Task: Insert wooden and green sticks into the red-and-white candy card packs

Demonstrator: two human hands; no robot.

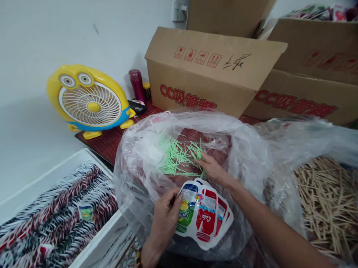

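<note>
My left hand [166,219] is closed on a small fan of flat printed packets [204,214], thumb on top. They are bottle-shaped, one green and marked Sprite, others red and marked Cola. My right hand [211,166] reaches into an open clear plastic bag [250,153]. Its fingers are pinched on a few thin green sticks [195,151] at the right side of a loose pile. The fingertips are partly hidden among the sticks. The packets are held over the bag's near side, just below the right hand.
At left, a white bin [83,257] holds rows of packed packets. Another plastic bag [318,139] at right contains tan sticks [329,200]. Cardboard boxes [199,78] stand behind, beside a yellow fan [92,103] and a dark red flask [136,85] on a table.
</note>
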